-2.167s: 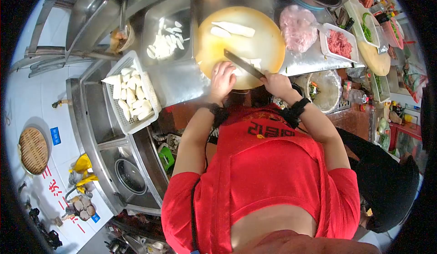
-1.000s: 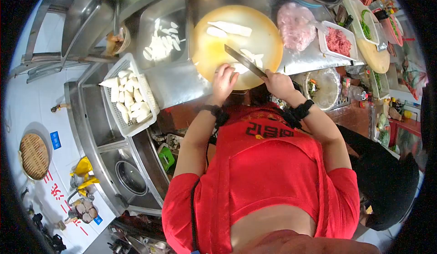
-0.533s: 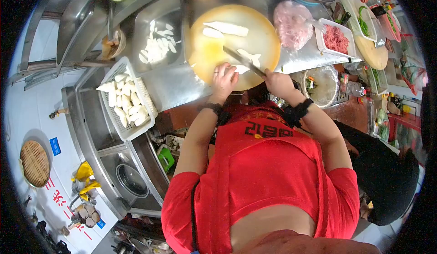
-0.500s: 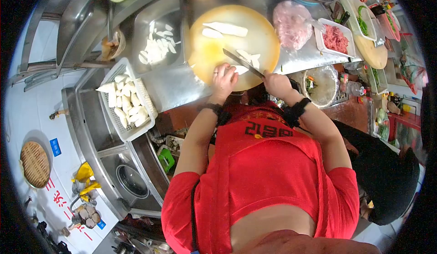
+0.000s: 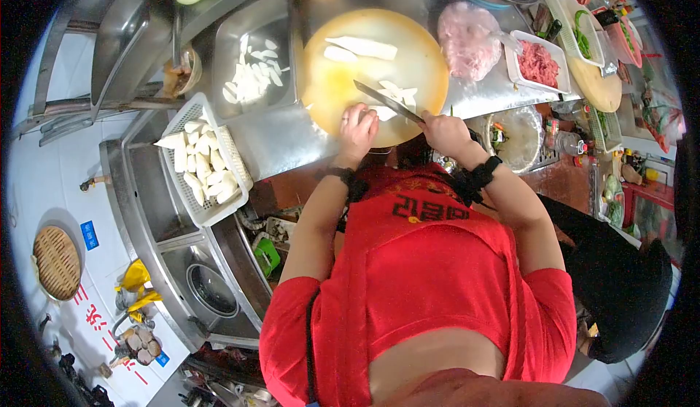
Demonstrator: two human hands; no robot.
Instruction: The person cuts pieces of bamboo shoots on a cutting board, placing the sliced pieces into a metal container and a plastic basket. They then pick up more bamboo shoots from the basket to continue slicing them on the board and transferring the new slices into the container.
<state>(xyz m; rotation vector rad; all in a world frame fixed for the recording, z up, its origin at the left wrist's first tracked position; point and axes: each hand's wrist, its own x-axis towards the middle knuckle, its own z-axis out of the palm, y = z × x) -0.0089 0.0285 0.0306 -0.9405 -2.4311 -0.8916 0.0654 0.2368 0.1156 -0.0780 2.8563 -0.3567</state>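
On the round cutting board point(image 5: 328, 79), my left hand point(image 5: 357, 131) curls its fingers over the near end of a peeled white vegetable piece point(image 5: 382, 113). A kitchen knife point(image 5: 385, 99) is gripped by its handle in my right hand point(image 5: 446, 134). Its blade slants to the upper left across the board, at the right end of that piece. Cut white slices point(image 5: 399, 92) lie just beyond the blade. Farther back on the board rest long peeled white vegetables point(image 5: 364, 47).
Left of the board, a metal tray point(image 5: 281, 28) holds white slices. A white plastic basket point(image 5: 232, 141) of peeled pieces sits near the sink point(image 5: 168, 261). To the right are a bag of pink meat point(image 5: 469, 41) and a white tray of minced meat point(image 5: 537, 64).
The knife and my right hand have shifted very slightly; the blade sits a little farther left and lower. My left hand stays on the white piece.
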